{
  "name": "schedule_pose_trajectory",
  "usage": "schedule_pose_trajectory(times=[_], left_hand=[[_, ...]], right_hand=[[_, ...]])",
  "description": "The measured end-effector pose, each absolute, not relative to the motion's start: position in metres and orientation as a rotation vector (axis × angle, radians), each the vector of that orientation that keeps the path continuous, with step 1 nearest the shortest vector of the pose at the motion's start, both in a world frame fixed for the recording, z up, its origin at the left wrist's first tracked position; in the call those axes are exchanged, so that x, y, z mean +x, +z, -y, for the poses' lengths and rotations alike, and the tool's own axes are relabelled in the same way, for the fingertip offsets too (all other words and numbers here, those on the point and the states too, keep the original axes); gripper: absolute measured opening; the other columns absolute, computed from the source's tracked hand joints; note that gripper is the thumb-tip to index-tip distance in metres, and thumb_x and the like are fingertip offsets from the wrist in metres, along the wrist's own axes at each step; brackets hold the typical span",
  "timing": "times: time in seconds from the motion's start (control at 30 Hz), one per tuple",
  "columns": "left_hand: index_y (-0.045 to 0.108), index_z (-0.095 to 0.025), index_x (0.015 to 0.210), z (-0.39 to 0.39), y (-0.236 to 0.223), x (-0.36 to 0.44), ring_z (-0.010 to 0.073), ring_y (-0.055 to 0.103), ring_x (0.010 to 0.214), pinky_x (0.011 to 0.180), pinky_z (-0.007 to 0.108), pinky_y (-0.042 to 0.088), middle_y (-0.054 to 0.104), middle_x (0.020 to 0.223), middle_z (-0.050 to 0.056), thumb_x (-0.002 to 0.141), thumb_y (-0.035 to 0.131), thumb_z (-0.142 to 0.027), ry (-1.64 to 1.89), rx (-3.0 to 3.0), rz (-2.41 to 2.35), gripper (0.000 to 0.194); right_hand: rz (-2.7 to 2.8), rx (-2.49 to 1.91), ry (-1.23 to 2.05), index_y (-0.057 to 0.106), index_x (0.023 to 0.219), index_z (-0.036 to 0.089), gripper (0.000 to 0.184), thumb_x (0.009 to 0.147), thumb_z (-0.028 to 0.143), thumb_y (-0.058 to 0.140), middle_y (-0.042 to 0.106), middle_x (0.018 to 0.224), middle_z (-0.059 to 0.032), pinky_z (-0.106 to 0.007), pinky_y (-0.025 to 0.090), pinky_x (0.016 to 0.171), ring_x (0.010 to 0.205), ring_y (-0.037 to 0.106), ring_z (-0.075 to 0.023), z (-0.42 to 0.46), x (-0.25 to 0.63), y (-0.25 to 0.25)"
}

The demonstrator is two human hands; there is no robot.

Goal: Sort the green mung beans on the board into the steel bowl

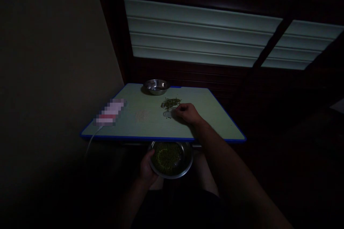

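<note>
Left hand [147,168] and right hand [189,113] are both bare, and so are the forearms [228,154] from where I'm standing. Dark clothing [177,205] lower down, pretty much black in this gloom, with bare legs [205,171] showing past it. Too dim to tell the cut tbh.

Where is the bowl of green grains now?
In the head view, the bowl is at lower centre, below the near edge of the table, in the left hand.

passable: tabletop [211,105], far right | blocking: far bowl [156,91], seed pile [171,103]
</note>
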State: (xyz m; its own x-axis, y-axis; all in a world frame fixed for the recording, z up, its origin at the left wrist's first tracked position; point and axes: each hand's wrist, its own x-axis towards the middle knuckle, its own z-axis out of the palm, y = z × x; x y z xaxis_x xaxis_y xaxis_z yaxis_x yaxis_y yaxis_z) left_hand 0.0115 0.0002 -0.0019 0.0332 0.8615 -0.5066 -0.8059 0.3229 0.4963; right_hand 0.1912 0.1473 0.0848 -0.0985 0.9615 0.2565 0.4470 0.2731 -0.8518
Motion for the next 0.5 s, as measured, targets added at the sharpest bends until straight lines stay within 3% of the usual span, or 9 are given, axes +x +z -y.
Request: schedule_pose_trajectory(times=[0.27,0.5], left_hand=[[0.073,-0.013,0.078,-0.001,-0.006,0.009,0.0314,0.07,0.089,0.092,0.048,0.049,0.076,0.081,0.012,0.072,0.058,-0.027,1.314,0.079,-0.836,0.022],[0.073,-0.013,0.079,-0.002,-0.009,0.007,0.0314,0.069,0.09,0.091,0.047,0.049,0.076,0.083,0.012,0.071,0.06,-0.027,1.328,0.088,-0.799,0.02]], right_hand=[[1.787,-1.245,0.936,0.073,0.088,0.013,0.034,0.057,0.027,0.074,0.059,0.064,0.0013,-0.024,0.038,0.057,0.057,0.046,-0.0093,-0.144,0.188,0.089],[1.841,-1.198,1.191,0.065,0.079,0.012,0.024,0.058,0.02,0.074,0.062,0.068,0.0006,-0.022,0.04,0.054,0.056,0.051,-0.0085,-0.13,0.182,0.1]])
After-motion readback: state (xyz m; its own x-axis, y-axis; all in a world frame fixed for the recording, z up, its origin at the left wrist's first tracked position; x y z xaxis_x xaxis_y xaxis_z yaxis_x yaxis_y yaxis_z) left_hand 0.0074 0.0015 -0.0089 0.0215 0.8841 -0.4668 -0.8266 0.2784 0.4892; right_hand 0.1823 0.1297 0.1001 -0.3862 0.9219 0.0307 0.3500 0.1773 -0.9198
